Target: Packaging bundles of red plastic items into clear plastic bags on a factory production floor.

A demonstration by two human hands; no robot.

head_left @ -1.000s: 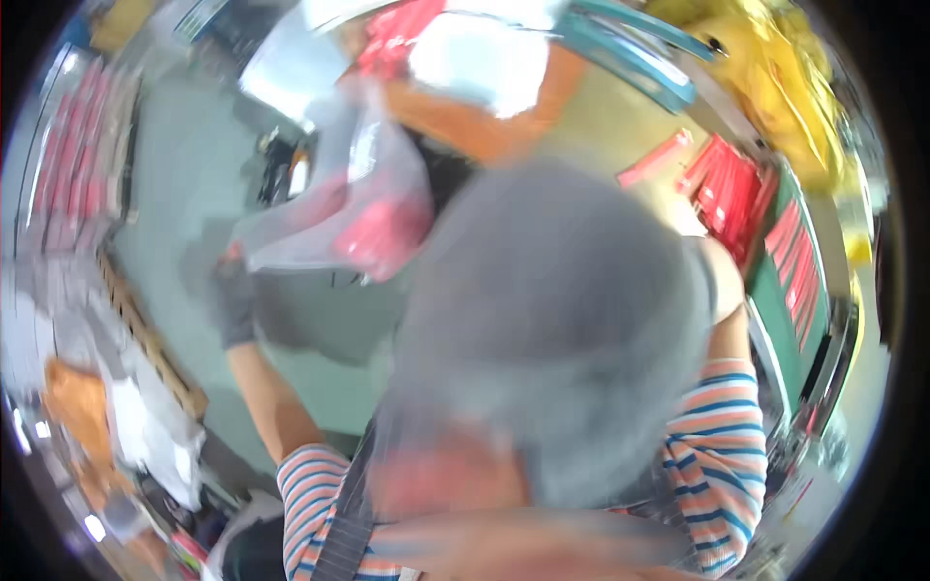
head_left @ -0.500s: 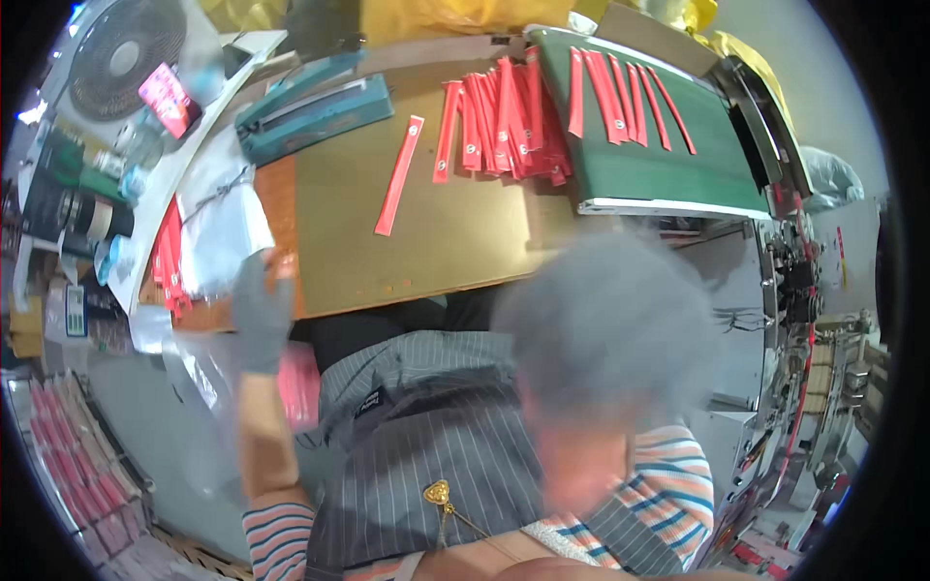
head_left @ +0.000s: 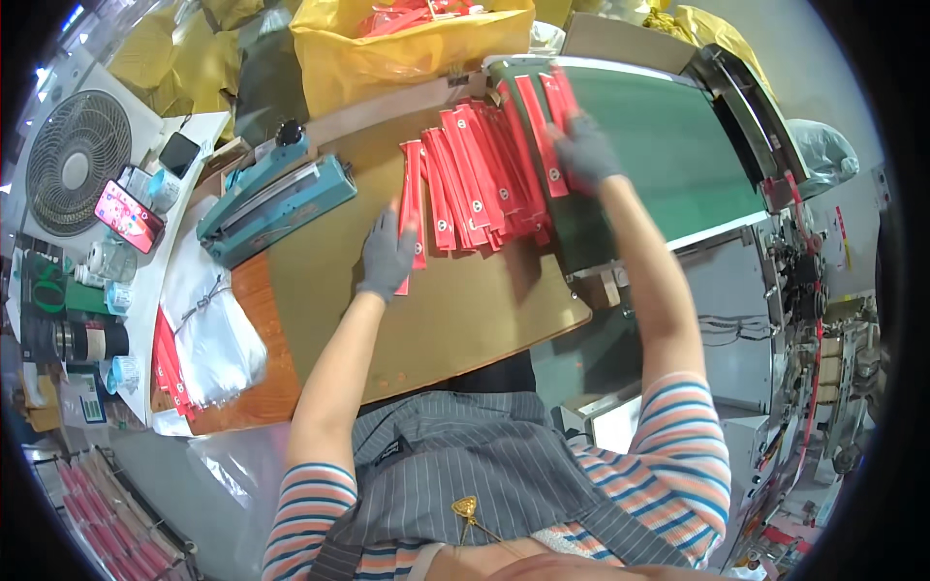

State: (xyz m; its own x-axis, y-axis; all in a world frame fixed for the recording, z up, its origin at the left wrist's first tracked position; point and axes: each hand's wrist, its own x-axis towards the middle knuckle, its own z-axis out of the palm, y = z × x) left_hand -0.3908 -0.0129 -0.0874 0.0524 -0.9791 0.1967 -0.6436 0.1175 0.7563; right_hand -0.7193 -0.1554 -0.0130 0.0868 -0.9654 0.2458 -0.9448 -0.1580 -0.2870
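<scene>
My left hand (head_left: pixel 387 254), in a grey glove with bare fingertips at the thumb side, grips a slim red packet (head_left: pixel 413 184) at the left end of a pile. Several more long red packets (head_left: pixel 470 184) lie side by side in that pile on the brown board (head_left: pixel 436 320). At the left part of the green conveyor belt (head_left: pixel 678 165), my gloved right hand (head_left: pixel 587 155) is closed round red packets (head_left: pixel 554 92). Motion blurs its fingers, so how many it holds is unclear. Another red packet (head_left: pixel 539 131) lies just left of it.
A teal hand sealer (head_left: pixel 281 208) stands at the board's far left. Clear plastic bags (head_left: pixel 213 349) and more red packets (head_left: pixel 167 363) lie near the left edge. Behind the board is a yellow bag (head_left: pixel 417 73) holding red pieces. A fan (head_left: pixel 77 165) and phone (head_left: pixel 130 215) occupy the left shelf.
My left hand has moved from the plastic bags to the pile's left end, where the formerly separate packet now lies. My right hand has come into view at the belt, where fewer packets show.
</scene>
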